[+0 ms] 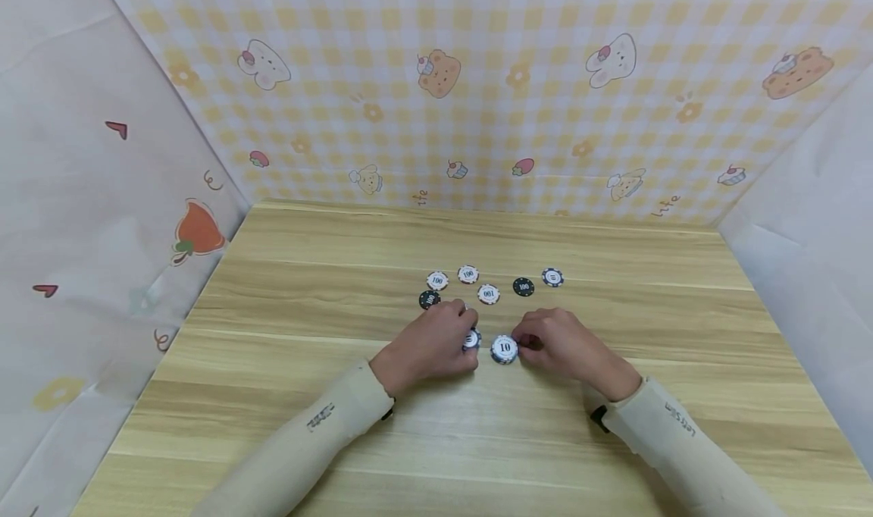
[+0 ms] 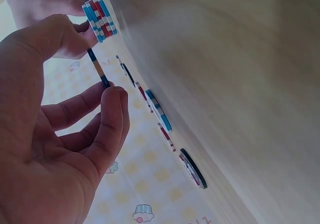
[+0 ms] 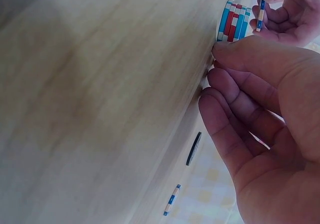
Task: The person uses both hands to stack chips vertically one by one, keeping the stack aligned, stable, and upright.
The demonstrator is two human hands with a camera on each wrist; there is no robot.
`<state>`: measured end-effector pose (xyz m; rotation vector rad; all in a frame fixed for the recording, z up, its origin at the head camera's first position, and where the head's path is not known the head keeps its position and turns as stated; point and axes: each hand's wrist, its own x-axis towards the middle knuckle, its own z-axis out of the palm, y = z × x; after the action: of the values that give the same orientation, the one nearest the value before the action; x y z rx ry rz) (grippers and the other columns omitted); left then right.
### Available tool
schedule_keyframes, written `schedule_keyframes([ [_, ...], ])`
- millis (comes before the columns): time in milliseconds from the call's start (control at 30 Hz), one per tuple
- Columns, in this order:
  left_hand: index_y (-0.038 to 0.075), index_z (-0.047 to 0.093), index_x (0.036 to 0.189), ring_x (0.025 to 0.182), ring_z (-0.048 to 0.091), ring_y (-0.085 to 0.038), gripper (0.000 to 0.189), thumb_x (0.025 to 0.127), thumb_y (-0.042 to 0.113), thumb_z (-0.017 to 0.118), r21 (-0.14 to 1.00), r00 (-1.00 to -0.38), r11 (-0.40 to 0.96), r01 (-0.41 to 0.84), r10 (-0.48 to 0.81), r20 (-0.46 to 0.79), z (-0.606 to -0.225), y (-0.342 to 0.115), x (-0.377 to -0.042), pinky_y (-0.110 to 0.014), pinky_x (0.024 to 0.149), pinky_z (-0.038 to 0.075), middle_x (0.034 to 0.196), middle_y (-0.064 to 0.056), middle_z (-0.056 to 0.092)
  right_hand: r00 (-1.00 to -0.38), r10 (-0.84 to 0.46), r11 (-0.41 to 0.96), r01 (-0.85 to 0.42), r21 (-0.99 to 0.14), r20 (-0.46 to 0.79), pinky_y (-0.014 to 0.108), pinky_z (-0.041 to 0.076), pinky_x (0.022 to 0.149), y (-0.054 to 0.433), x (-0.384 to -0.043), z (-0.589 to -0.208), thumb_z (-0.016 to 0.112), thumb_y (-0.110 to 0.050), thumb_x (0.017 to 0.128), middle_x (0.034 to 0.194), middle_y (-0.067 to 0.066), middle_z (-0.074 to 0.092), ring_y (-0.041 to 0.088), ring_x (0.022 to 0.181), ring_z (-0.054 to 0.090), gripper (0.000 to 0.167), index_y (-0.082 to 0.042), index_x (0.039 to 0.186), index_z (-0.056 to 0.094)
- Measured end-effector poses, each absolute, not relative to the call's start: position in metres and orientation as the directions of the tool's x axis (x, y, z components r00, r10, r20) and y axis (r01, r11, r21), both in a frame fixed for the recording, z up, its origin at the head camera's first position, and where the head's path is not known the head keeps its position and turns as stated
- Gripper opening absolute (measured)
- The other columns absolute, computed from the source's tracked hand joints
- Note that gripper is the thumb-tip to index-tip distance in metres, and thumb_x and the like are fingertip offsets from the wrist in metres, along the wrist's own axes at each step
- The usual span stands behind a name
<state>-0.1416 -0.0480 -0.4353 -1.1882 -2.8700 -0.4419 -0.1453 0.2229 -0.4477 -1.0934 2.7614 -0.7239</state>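
Observation:
My left hand (image 1: 436, 344) pinches one blue-and-white poker chip (image 2: 98, 68) between thumb and fingers, holding it on edge in the left wrist view. Just right of it stands a short stack of poker chips (image 1: 505, 349), with a white face marked 10 on top. Blue, white and red edges show along the stack in the right wrist view. At the stack's right side is my right hand (image 1: 562, 348), fingers bent loosely and fingertips right at its edge. Beyond the left hand lies a black chip (image 1: 429, 299), partly covered by the hand in the head view.
Behind the hands, white 100 chips (image 1: 488, 294), a black 100 chip (image 1: 524, 286) and a blue-and-white chip (image 1: 553, 277) lie flat on the wooden table (image 1: 307, 289). A checked cloth (image 1: 518, 123) rises along the back edge, with pale cloths at both sides.

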Motion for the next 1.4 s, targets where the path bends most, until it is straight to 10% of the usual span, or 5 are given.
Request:
schedule_keyframes([
  [1400, 0.003, 0.073, 0.112, 0.084, 0.057, -0.018, 0.027, 0.093, 0.021, 0.075, 0.255, -0.661, 0.623, 0.740, 0.743, 0.103, -0.430, -0.029, -0.138, -0.029, 0.076, 0.052, 0.103, -0.008, 0.065, -0.728, -0.678, 0.611, -0.634, -0.474, 0.101, 0.027, 0.058, 0.072, 0.225, -0.148, -0.450, 0.087, 0.001, 0.091, 0.097, -0.002, 0.077, 0.006, 0.081, 0.065, 0.016, -0.008, 0.103, 0.084],
])
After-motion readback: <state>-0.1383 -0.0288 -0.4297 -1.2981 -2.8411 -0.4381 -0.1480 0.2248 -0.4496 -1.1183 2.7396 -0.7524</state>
